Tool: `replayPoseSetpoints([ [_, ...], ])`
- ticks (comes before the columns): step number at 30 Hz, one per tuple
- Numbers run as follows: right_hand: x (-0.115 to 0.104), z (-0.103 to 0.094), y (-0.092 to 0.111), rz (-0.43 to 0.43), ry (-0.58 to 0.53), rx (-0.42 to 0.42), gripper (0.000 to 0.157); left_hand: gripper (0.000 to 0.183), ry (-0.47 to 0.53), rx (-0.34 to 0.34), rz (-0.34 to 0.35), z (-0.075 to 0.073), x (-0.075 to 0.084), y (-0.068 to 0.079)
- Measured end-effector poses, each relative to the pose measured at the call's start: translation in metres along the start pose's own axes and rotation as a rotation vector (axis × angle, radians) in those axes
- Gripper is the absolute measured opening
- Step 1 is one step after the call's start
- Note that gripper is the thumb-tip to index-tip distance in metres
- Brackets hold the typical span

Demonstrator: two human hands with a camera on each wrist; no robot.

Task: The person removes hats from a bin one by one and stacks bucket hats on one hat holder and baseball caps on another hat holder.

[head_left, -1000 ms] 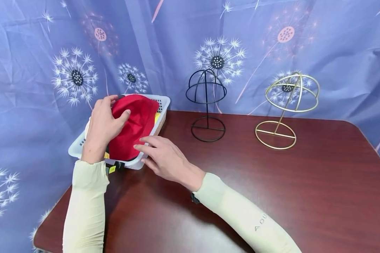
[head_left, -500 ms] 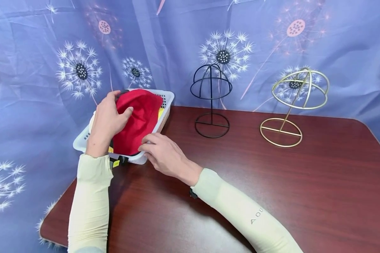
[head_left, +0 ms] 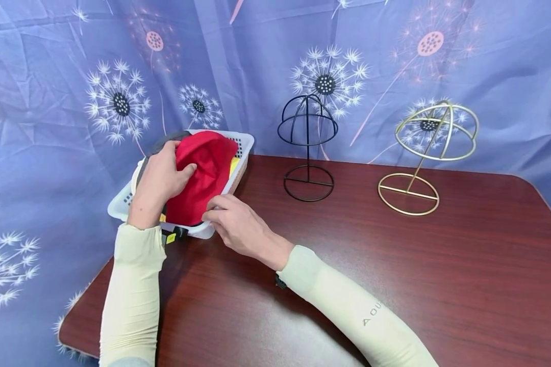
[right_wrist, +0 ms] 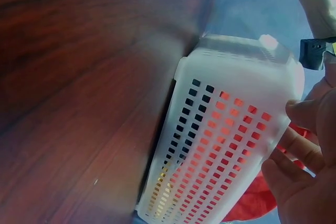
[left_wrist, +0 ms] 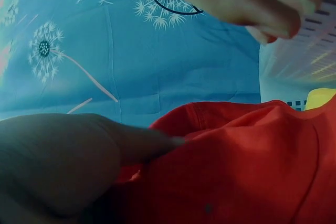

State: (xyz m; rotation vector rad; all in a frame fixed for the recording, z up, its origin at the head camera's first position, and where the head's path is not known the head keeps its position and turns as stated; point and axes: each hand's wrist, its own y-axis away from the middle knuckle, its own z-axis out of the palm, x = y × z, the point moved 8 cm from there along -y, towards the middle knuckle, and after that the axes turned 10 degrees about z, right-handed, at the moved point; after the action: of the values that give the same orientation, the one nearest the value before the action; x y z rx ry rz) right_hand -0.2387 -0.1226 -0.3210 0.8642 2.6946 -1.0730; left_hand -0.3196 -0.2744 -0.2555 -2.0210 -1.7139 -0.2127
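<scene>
A red cap (head_left: 204, 178) lies on top of other things in a white plastic basket (head_left: 115, 209) at the back left of the table. My left hand (head_left: 158, 176) grips the cap's left side, its thumb on the red fabric and its fingertips hidden behind the cap's edge. In the left wrist view one digit presses into the red cloth. My right hand (head_left: 241, 221) holds the basket's near right rim, with fingers curled over it; the right wrist view shows this from outside the perforated wall. A dark grey cap (head_left: 163, 141) shows behind the left fingers.
To the right of the basket stand a black wire hat stand (head_left: 308, 142) and a gold wire hat stand (head_left: 422, 153). Something yellow (head_left: 234, 165) lies inside the basket's right wall. The brown table (head_left: 330, 255) backs onto a blue patterned curtain (head_left: 257, 61).
My right hand has closed on the basket rim. My left fingers have slipped behind the red cap's edge, and more of the dark grey cap shows. The head view has shifted slightly.
</scene>
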Motion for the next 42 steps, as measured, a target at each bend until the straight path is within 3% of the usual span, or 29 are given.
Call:
replayPoseSetpoints([
  [7,-0.001,0.0,0.001,0.011,0.007,-0.008,0.019,0.08,-0.017,-0.023,-0.003,0.002,0.0,0.001],
  [23,-0.002,-0.003,0.0,-0.007,-0.007,0.023,0.018,0.072,-0.002,0.043,0.028,-0.004,0.008,0.002],
  [42,0.0,-0.002,0.005,-0.015,-0.035,0.056,0.02,0.056,0.012,0.246,0.085,-0.023,0.021,0.011],
])
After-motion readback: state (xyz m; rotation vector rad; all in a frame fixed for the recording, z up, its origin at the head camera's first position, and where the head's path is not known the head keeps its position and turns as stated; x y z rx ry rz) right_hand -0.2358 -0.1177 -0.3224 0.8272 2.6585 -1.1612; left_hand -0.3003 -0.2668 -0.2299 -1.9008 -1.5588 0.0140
